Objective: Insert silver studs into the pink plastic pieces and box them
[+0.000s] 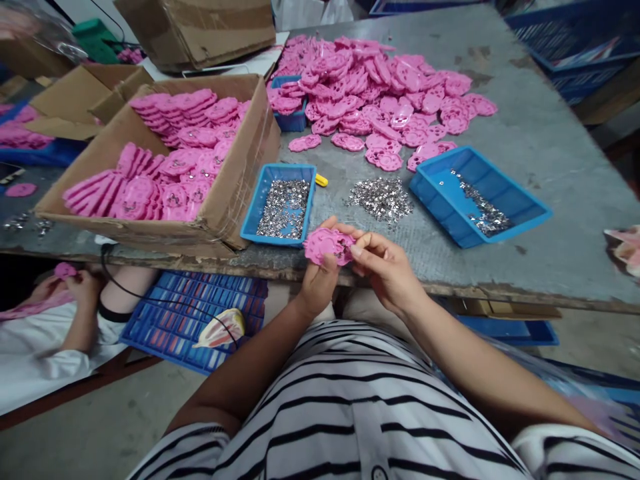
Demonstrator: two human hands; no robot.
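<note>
A pink flat plastic piece (320, 245) with a scalloped edge is gripped in my left hand (321, 283), thumb on its face and fingers behind. My right hand (383, 267) pinches at the piece's right end, thumb against forefinger; whether a small metal part sits between them is hidden. Just beyond my hands lies a loose heap of small shiny metal parts (381, 199). More of these parts fill a small blue tray (244, 230) at the left. A larger blue tray (435, 200) tilts on the right, with metal parts gathered along one side.
A cardboard box (235, 200) holds stacked pink pieces. A big pile of pink pieces (370, 87) covers the table's (540, 200) far middle. Something yellow (321, 180) pokes out beside the small tray. At the left, a co-worker's hands (83, 287) hold a pink piece. A blue crate (170, 320) stands below.
</note>
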